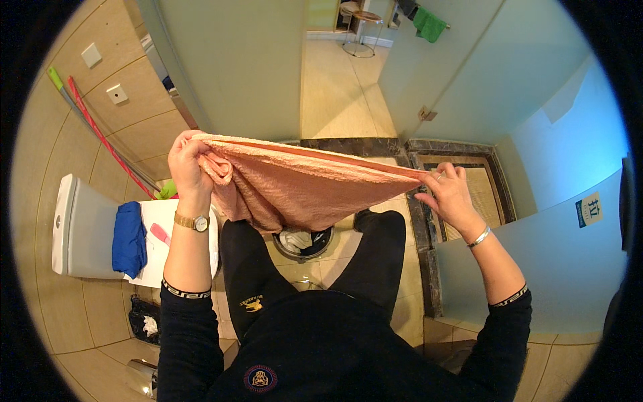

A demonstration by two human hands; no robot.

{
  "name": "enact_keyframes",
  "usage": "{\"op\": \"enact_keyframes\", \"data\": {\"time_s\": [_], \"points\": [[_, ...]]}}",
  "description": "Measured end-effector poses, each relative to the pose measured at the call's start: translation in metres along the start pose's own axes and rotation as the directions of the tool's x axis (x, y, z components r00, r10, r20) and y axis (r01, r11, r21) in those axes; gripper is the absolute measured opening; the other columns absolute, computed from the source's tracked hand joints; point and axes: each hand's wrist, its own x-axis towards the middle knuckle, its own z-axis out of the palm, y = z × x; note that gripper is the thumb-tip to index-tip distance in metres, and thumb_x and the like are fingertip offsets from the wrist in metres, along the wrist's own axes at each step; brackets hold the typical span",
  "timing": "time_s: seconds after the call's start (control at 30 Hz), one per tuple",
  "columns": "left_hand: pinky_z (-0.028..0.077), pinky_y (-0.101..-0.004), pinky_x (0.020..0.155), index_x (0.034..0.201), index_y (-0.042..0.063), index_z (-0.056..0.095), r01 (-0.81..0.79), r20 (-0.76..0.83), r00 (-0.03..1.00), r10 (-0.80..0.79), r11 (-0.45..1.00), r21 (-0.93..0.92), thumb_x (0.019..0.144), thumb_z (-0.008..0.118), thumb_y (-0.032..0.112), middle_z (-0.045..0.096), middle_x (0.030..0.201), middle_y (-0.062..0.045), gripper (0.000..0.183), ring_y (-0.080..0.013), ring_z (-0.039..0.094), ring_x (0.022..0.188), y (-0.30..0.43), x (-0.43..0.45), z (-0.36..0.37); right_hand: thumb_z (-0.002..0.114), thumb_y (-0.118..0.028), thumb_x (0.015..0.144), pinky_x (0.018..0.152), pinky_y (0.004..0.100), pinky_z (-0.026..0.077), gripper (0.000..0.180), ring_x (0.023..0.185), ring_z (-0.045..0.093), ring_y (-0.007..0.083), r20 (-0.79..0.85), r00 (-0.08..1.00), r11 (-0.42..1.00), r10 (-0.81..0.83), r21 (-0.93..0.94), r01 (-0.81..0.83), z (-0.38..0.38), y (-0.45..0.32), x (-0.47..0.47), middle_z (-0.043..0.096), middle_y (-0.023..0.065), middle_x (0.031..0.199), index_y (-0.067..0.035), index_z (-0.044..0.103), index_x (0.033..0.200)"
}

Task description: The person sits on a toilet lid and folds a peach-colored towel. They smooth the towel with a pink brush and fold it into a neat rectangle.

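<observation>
A pink terry towel (306,191) is stretched between my two hands in front of my knees. My left hand (190,161) grips its bunched left end, where the cloth folds over on itself. At the other end, my right hand (447,193) pinches the towel's corner between thumb and fingers, with the remaining fingers loosely curled. The cloth sags between them in folds, its upper edge doubled. Below it, a round basin (303,258) on the floor holds white and dark cloth; the towel hides its far side.
To my left stand a toilet with a white cistern (93,228), a folded blue cloth (129,238) and a pink-handled item (159,233) on its lid. Two long poles (108,135) lean against the tiled wall. At right, a dark stone curb (427,271) borders frosted glass (522,271).
</observation>
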Motion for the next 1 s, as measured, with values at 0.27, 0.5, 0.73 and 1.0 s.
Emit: {"op": "enact_keyframes", "data": {"time_s": [0.27, 0.5, 0.73, 1.0], "points": [[0.045, -0.022, 0.056, 0.077, -0.004, 0.056, 0.007, -0.003, 1.0, -0.007, 0.999, 0.054, 0.066, 0.047, -0.011, 0.058, 0.072, -0.008, 0.016, -0.0139, 0.054, 0.059, -0.001, 0.0, -0.01, 0.073, -0.019, 0.074, 0.081, 0.0398, 0.038, 0.02, 0.096, 0.054, 0.0249, -0.225, 0.965, 0.988, 0.132, 0.113, -0.109, -0.009, 0.023, 0.007, 0.061, 0.0027, 0.084, -0.007, 0.057, 0.076], [0.045, -0.022, 0.059, 0.076, -0.003, 0.056, 0.063, -0.014, 0.998, -0.062, 0.996, 0.056, 0.066, 0.049, -0.011, 0.057, 0.071, -0.007, 0.015, -0.0132, 0.053, 0.061, -0.009, 0.004, -0.01, 0.065, -0.006, 0.083, 0.066, 0.0252, 0.047, 0.01, 0.071, 0.059, 0.0166, -0.317, 0.767, 0.736, 0.559, 0.616, -0.281, 0.003, 0.023, 0.012, 0.062, 0.0093, 0.08, 0.002, 0.059, 0.08], [0.043, -0.0222, 0.06, 0.078, -0.003, 0.056, 0.083, -0.058, 0.995, -0.082, 0.997, 0.008, 0.067, 0.049, -0.01, 0.056, 0.072, -0.006, 0.016, -0.013, 0.052, 0.064, -0.023, 0.008, -0.014, 0.064, -0.003, 0.081, 0.067, 0.0305, 0.049, 0.012, 0.073, 0.06, 0.0224, -0.284, 0.871, 0.83, 0.401, 0.516, -0.214, 0.008, 0.019, 0.022, 0.059, 0.0117, 0.088, 0.001, 0.06, 0.09], [0.044, -0.0222, 0.062, 0.078, -0.002, 0.056, -0.148, -0.024, 0.989, 0.148, 0.989, 0.026, 0.074, 0.049, -0.008, 0.058, 0.071, -0.006, 0.01, -0.0119, 0.054, 0.065, 0.009, 0.016, 0.025, 0.055, 0.0, 0.084, 0.071, 0.0351, 0.048, 0.008, 0.08, 0.06, 0.0277, -0.501, 0.765, 0.884, 0.405, 0.427, -0.188, -0.031, 0.028, 0.072, 0.058, 0.0147, 0.086, -0.001, 0.058, 0.092]]}}
